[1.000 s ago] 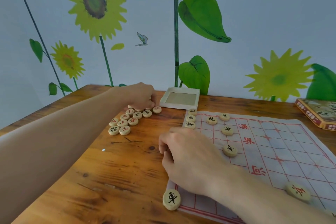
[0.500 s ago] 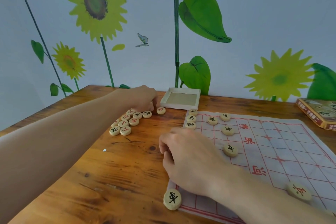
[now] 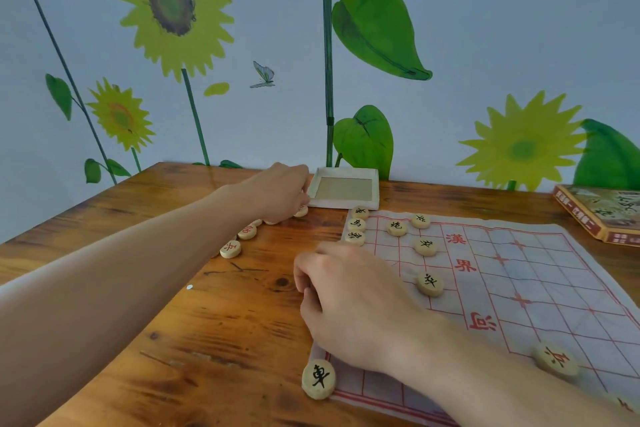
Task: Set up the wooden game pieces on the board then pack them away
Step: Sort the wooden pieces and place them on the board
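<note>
The fingers of the right hand [image 3: 349, 302] curl under at the knuckles, low in the middle of the frame, over the near-left edge of the board [image 3: 540, 288]; what they hold, if anything, is hidden beneath them. The left hand [image 3: 280, 192], upper middle, bends its fingers down onto loose wooden pieces [image 3: 239, 239] on the table [image 3: 214, 340], but whether it pinches one cannot be told.

The board is a thin, pale, creased cloth sheet printed with a red grid and red characters, filling the right of the frame. Round, flat, light-wood discs with carved black characters sit on it: three in a column at its far-left corner [image 3: 356, 225], four more just right of them, and a larger-looking disc [image 3: 318, 378] at the bottom edge overlapping the cloth. One red-marked disc [image 3: 556, 359] lies at lower right.

A shallow, square, off-white tray [image 3: 344, 188] stands behind the board, just right of the left hand. A flat printed box lid [image 3: 602, 213] lies at the right edge. The table is glossy, knotted orange-brown wood.
</note>
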